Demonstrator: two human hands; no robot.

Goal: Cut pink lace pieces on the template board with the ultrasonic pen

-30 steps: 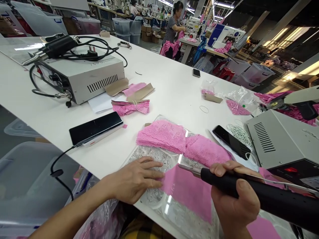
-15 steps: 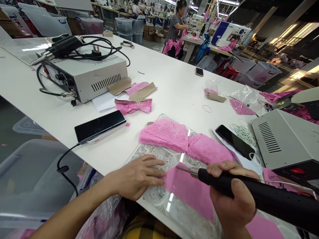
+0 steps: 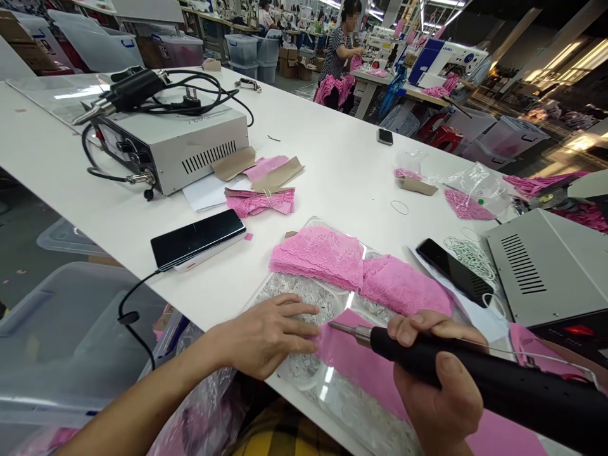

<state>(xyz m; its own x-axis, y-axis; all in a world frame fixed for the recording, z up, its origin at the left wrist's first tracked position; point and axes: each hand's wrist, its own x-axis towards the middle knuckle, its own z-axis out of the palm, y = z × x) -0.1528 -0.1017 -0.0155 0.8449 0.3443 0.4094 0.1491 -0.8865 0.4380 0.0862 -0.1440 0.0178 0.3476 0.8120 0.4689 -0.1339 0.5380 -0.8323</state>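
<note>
My right hand [image 3: 437,373] is wrapped round a black handheld ultrasonic welder [image 3: 503,380] with a metal tip. That tip rests on or just over the left end of a flat pink fabric piece [image 3: 365,373]. With fingers stretched out, my left hand [image 3: 270,335] lies flat at the same end, its fingertips touching the fabric's edge. Under both is a clear plastic sheet [image 3: 308,288] with crinkled, silvery patches. Beyond my hands sit a stack of pink lace pieces [image 3: 316,256] and a second pink lace stack [image 3: 406,285], side by side.
A grey box unit [image 3: 190,145] with another black handpiece stands at the back left. Nearer are a phone on a white base [image 3: 199,239] and a tied pink bundle [image 3: 261,201]. On the right lie a black phone [image 3: 453,272] and a second grey unit [image 3: 546,266].
The welder's tip has shifted slightly left along the fabric, nearer my left fingertips. My left hand keeps its place on the fabric, and the whole view has shifted a little.
</note>
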